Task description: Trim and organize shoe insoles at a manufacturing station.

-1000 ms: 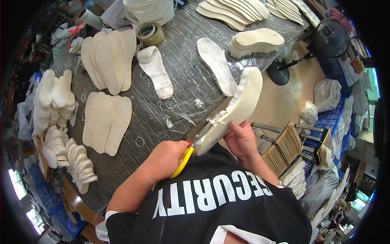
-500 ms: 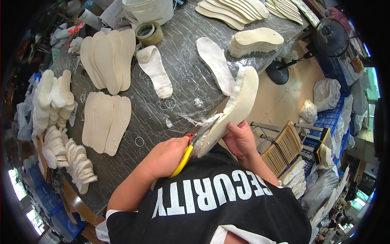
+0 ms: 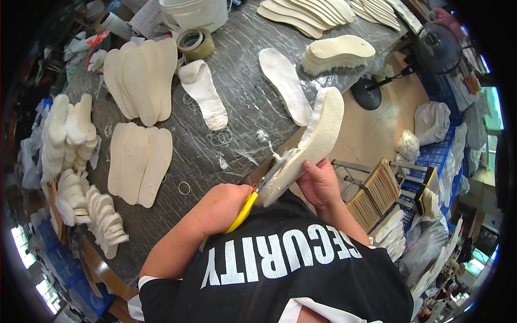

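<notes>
Our left hand (image 3: 226, 206) grips scissors (image 3: 243, 213), our right hand (image 3: 320, 185) the insole (image 3: 321, 137) (by the table's (image 3: 245, 89) edge); we should snip close.

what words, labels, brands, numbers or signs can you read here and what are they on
Black shirt: one line of large white block capitals, legible but upside down in the view; I won't copy the wording.
Pale sheet beside the white bucket: any marks are too small and blurred to read.
Held insole and yellow-handled scissors: no lettering can be made out.
</notes>
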The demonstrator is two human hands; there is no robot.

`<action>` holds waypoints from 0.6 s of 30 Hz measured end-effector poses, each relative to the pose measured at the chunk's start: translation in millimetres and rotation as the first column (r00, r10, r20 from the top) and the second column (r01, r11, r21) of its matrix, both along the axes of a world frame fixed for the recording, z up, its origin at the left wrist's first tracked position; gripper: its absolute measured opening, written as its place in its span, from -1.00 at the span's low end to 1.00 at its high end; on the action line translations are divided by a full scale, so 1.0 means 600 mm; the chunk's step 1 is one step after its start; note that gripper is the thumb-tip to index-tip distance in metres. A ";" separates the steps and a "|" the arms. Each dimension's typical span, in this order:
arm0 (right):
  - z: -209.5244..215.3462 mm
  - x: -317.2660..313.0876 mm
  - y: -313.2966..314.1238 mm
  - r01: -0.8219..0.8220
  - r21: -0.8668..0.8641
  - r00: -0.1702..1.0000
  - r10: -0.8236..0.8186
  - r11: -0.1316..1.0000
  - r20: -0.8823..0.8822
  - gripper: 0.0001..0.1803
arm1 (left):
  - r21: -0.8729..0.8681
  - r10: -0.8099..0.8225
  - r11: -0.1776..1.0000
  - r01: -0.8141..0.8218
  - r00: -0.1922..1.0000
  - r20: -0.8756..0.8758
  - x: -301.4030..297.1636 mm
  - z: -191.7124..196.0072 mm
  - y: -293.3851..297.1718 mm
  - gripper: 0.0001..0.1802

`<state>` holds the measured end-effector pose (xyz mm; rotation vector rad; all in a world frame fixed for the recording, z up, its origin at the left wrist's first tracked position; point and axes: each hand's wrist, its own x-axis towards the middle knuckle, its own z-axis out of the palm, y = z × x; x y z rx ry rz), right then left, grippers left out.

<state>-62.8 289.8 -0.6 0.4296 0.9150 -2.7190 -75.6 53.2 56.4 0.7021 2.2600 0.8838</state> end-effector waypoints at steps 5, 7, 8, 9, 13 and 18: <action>-0.007 0.025 0.010 0.061 0.055 0.998 -0.061 0.997 0.014 -0.49 | 0.165 -0.037 0.986 0.018 0.993 0.114 -0.004 -0.017 0.009 -0.77; -0.008 0.039 0.012 0.113 0.021 0.993 -0.114 0.993 0.034 -0.54 | 0.108 -0.055 0.993 0.044 0.993 0.109 -0.006 -0.032 0.023 -0.77; -0.012 0.048 0.014 0.133 0.031 0.990 -0.134 0.991 0.041 -0.54 | 0.043 -0.060 0.997 0.056 0.994 0.096 -0.008 -0.038 0.030 -0.76; -0.016 0.057 0.017 0.153 0.043 0.987 -0.155 0.987 0.047 -0.54 | 0.052 -0.082 0.996 0.077 0.991 0.104 -0.010 -0.043 0.036 -0.76; -0.020 0.092 0.024 0.235 0.064 0.968 -0.240 0.970 0.072 -0.54 | 0.002 -0.230 0.973 0.232 0.966 0.116 -0.010 -0.058 0.056 -0.74; -0.039 0.124 0.065 0.273 0.039 0.957 -0.275 0.961 0.089 -0.54 | 0.145 -0.257 0.966 0.215 0.871 0.419 -0.017 -0.072 0.087 -0.74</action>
